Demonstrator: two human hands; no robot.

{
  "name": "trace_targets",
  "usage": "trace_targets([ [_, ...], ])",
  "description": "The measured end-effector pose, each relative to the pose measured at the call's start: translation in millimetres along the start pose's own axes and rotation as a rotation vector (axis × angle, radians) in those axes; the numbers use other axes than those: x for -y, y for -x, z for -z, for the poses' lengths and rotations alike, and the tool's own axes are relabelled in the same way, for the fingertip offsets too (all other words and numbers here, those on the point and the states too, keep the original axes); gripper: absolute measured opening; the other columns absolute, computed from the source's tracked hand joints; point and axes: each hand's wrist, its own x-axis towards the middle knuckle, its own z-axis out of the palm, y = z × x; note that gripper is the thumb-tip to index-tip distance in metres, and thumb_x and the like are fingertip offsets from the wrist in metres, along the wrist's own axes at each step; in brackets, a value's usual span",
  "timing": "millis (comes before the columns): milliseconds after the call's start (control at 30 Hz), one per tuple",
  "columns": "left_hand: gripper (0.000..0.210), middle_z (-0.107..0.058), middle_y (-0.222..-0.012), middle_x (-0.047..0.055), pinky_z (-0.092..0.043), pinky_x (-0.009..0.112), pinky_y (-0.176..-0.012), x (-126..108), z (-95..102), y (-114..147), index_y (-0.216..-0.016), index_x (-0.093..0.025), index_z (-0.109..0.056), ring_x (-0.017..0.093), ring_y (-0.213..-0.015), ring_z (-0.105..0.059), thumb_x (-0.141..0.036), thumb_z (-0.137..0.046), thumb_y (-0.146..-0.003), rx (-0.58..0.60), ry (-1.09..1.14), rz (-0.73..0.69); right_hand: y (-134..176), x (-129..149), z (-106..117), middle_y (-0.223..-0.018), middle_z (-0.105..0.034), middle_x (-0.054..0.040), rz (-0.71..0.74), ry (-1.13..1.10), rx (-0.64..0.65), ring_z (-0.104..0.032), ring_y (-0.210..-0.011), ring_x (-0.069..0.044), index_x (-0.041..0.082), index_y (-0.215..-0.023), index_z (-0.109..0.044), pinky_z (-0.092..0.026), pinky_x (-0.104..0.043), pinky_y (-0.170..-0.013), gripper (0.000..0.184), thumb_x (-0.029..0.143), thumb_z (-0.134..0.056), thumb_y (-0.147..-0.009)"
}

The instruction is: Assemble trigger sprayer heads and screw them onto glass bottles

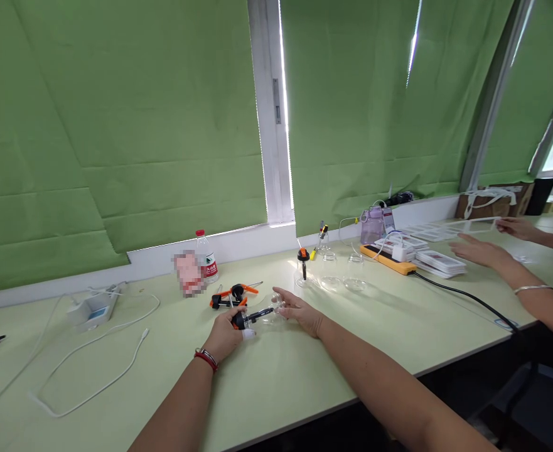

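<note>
My left hand (pixel 222 337) is closed around the black and orange cap (pixel 238 321) of a clear glass bottle (pixel 270 319). The bottle lies tilted on its side above the table, and a black stem runs from the cap into it. At its base end, my right hand (pixel 303 314) grips the glass between thumb and fingers. Just behind my hands are loose black and orange caps (pixel 237 291) with stems. A similar capped glass bottle (pixel 303 271) stands upright a little farther back. Whether the cap is fully seated on the held bottle cannot be made out.
Clear glass pieces (pixel 355 284) and a small bottle with a yellow part (pixel 324 237) stand behind. An orange power strip (pixel 389 260) trails a black cable. A red-capped water bottle (pixel 206 257) and white cable (pixel 102 389) are left. Another person's hands (pixel 481 250) work at right.
</note>
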Motion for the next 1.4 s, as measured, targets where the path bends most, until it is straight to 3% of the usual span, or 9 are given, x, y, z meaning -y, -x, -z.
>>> trace_targets([
  [167,0.067,-0.065,-0.088,0.007,-0.047,0.032,-0.073,-1,1.0,1,-0.105,-0.013,-0.064,0.021,-0.076,-0.059,-0.033,-0.080,-0.044,0.004,-0.041,0.005,-3,-1,-2,-0.105,-0.055,-0.0044,0.009,0.032,-0.003,-0.051,-0.085,-0.015,0.025,-0.126,-0.049,-0.038,-0.028,-0.072,0.058,0.041,-0.067,-0.072],
  [467,0.064,-0.065,-0.086,0.006,-0.046,0.031,-0.072,-5,0.4,3,-0.105,-0.013,-0.065,0.020,-0.074,-0.058,-0.033,-0.079,-0.045,0.007,-0.063,-0.032,-4,-2,-5,-0.083,-0.058,-0.0037,-0.003,0.089,-0.066,-0.049,-0.070,-0.014,0.019,-0.112,-0.057,-0.038,-0.028,-0.067,0.053,0.057,-0.059,-0.074],
  [600,0.066,-0.064,-0.090,0.006,-0.046,0.030,-0.072,-6,0.6,3,-0.107,-0.013,-0.064,0.020,-0.076,-0.058,-0.029,-0.079,-0.045,0.005,-0.032,-0.020,-4,-4,-3,-0.089,-0.059,-0.0055,-0.006,0.091,-0.052,-0.051,-0.073,-0.014,0.019,-0.119,-0.055,-0.038,-0.029,-0.069,0.058,0.057,-0.059,-0.075],
  [767,0.065,-0.064,-0.088,0.006,-0.047,0.030,-0.072,-9,0.5,2,-0.105,-0.013,-0.064,0.020,-0.075,-0.059,-0.027,-0.080,-0.044,-0.038,0.014,0.018,-1,-2,-1,-0.127,-0.045,-0.0081,0.018,0.006,-0.005,-0.052,-0.094,-0.018,0.031,-0.136,-0.038,-0.039,-0.030,-0.074,0.074,0.047,-0.069,-0.070],
  [833,0.066,-0.064,-0.084,0.005,-0.047,0.031,-0.071,-9,0.3,2,-0.105,-0.012,-0.064,0.019,-0.073,-0.059,-0.029,-0.080,-0.043,-0.039,0.010,0.024,1,0,-1,-0.132,-0.042,-0.0065,0.018,-0.019,0.019,-0.051,-0.095,-0.017,0.034,-0.135,-0.039,-0.040,-0.031,-0.079,0.075,0.042,-0.072,-0.069],
  [1400,0.065,-0.063,-0.083,0.005,-0.045,0.031,-0.070,2,0.8,-1,-0.103,-0.012,-0.065,0.019,-0.072,-0.056,-0.031,-0.081,-0.042,-0.008,-0.019,0.002,-2,-2,-2,-0.116,-0.051,-0.0053,-0.012,-0.008,0.004,-0.052,-0.092,-0.017,0.029,-0.129,-0.048,-0.040,-0.030,-0.078,0.066,0.039,-0.071,-0.069],
])
